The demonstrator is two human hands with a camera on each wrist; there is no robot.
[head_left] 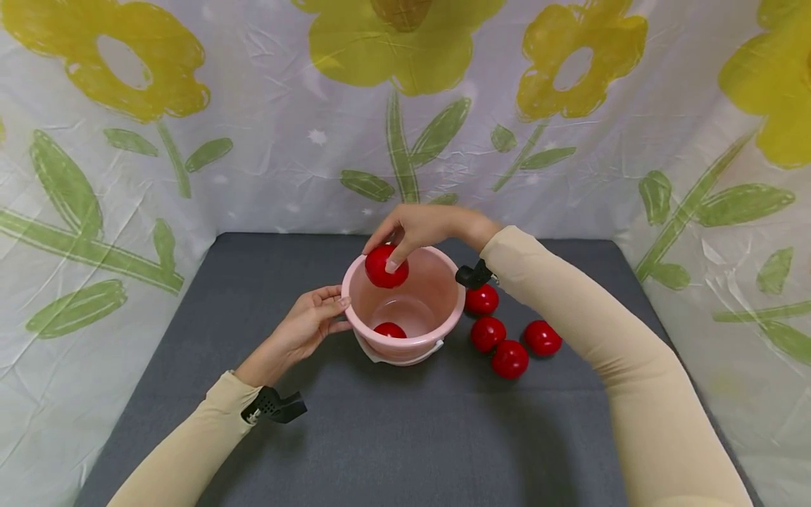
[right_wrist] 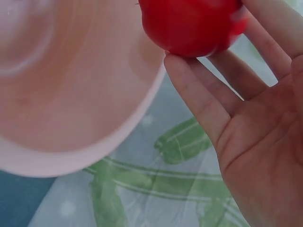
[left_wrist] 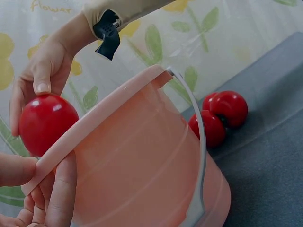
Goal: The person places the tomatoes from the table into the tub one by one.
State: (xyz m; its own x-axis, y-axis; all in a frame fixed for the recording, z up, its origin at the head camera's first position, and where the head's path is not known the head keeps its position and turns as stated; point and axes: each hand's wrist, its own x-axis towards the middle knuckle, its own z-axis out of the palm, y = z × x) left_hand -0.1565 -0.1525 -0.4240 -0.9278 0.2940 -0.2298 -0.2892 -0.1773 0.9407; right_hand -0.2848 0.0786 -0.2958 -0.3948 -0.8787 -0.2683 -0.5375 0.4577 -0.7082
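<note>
Container: one pink bucket (head_left: 434, 296), upright on the dark grey counter (head_left: 405, 436). Its pale handle (head_left: 405, 363) hangs down on the outside, around six o'clock.

Contents: one red fruit (head_left: 390, 329) lies on the bucket floor at six o'clock, its lower part hidden by the near rim. The rest of the visible floor is bare.

Left hand (head_left: 308, 320): clamped on the rim at nine o'clock, thumb and fingers either side of the edge.

Right hand (head_left: 421, 225): thumb and fingers clamped round a second fruit (head_left: 382, 273), held at the bucket mouth toward eleven o'clock. From the left wrist, the rim hides its lower edge; contact with the rim cannot be told.

Outside: four more fruits (head_left: 510, 360) sit on the counter between three and four o'clock of the bucket. The one at three o'clock is just beside the wall; the nearest two to the wearer appear to touch.
</note>
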